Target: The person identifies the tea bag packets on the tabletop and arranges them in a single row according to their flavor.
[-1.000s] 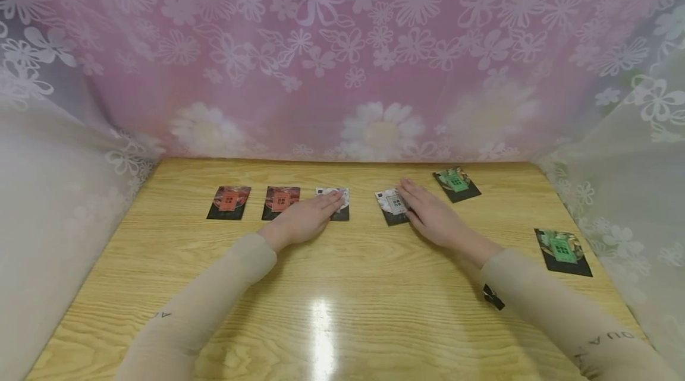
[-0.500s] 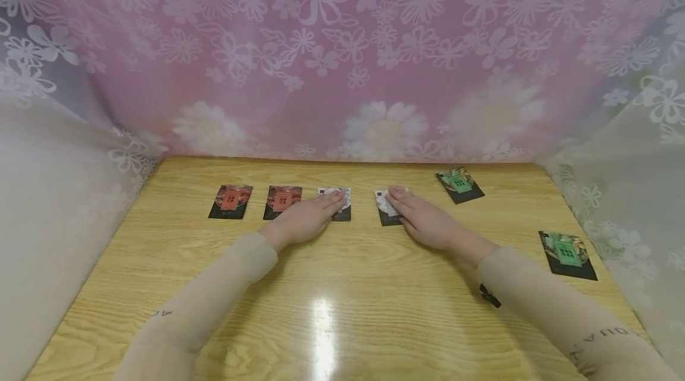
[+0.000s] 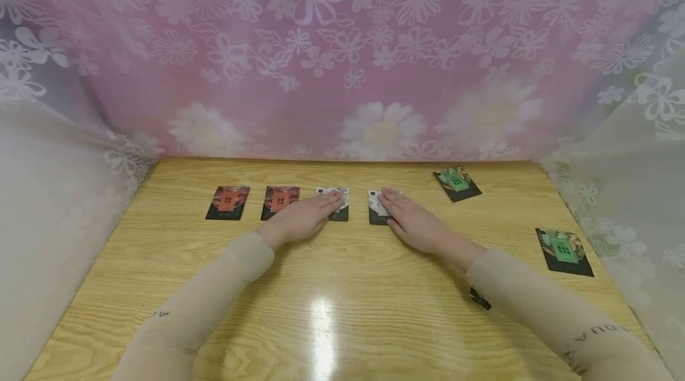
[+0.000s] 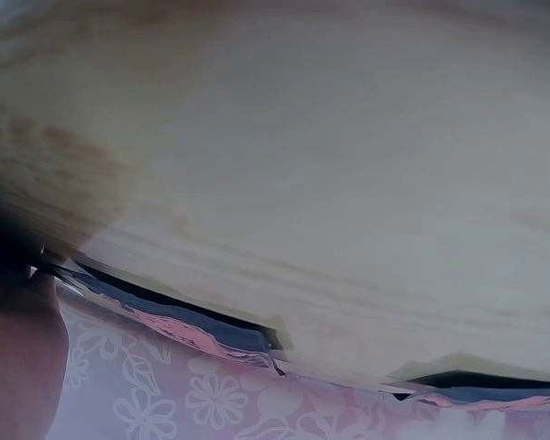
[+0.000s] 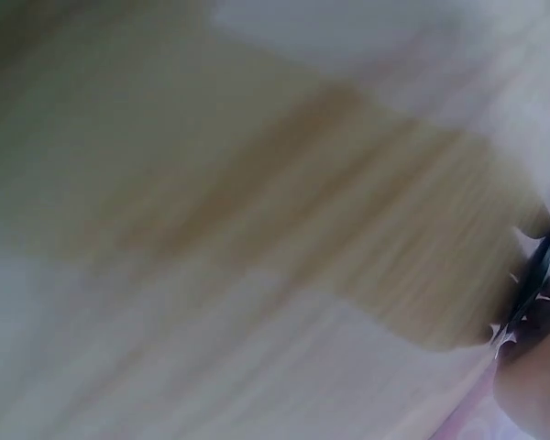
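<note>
My left hand [image 3: 302, 220] rests with straight fingers on a white-and-black packet [image 3: 343, 214], hiding much of it. To its right, the straight fingers of my right hand [image 3: 417, 223] lie on a second white-and-black packet [image 3: 375, 215], whose left part shows. A gap of bare wood separates the two packets. Left of my left hand lie two red-and-black packets [image 3: 280, 200], the nearer one close to my wrist. In the right wrist view, the dark edge of a packet [image 5: 534, 275] shows beside the hand [image 5: 536, 390].
Two green-and-black packets, one at the back right [image 3: 457, 183] and one near the right edge [image 3: 564, 252], lie on the wooden table [image 3: 257, 321]. A small black thing [image 3: 480, 299] shows under my right forearm. Floral curtains [image 3: 267, 72] enclose the table's back and sides.
My right hand has slid left with the white-and-black packet under its fingers, and that packet has turned straighter. My left hand has stayed in place.
</note>
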Action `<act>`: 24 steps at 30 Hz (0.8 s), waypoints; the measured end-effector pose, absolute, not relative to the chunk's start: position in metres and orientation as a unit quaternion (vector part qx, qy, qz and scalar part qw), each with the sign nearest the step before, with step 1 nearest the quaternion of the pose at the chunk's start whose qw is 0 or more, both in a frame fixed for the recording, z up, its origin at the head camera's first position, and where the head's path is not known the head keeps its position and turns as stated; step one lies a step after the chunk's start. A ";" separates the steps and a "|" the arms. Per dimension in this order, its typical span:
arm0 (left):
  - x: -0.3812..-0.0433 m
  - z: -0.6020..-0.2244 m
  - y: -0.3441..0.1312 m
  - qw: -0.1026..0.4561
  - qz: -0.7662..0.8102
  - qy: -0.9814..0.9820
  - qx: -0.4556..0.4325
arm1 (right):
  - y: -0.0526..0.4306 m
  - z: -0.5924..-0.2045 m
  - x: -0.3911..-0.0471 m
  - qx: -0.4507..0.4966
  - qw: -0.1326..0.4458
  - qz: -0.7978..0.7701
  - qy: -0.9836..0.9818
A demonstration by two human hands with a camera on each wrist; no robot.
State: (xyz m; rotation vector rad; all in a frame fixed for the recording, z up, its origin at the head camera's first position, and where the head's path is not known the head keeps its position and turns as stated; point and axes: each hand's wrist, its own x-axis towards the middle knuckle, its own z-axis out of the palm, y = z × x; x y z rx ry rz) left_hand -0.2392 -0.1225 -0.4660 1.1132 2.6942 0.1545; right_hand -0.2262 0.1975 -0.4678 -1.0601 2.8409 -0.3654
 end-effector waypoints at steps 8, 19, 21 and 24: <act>-0.239 -0.468 -0.124 0.110 0.060 0.918 0.377 | 0.187 -0.470 -0.225 -0.328 0.060 -0.112 0.936; -0.239 -0.468 -0.124 0.111 0.077 0.918 0.372 | 0.185 -0.471 -0.224 -0.328 0.052 -0.109 0.937; -0.239 -0.467 -0.123 0.112 0.080 0.918 0.371 | 0.186 -0.471 -0.223 -0.328 0.050 -0.107 0.937; -0.239 -0.466 -0.123 0.115 0.084 0.919 0.369 | 0.185 -0.470 -0.223 -0.327 0.050 -0.107 0.938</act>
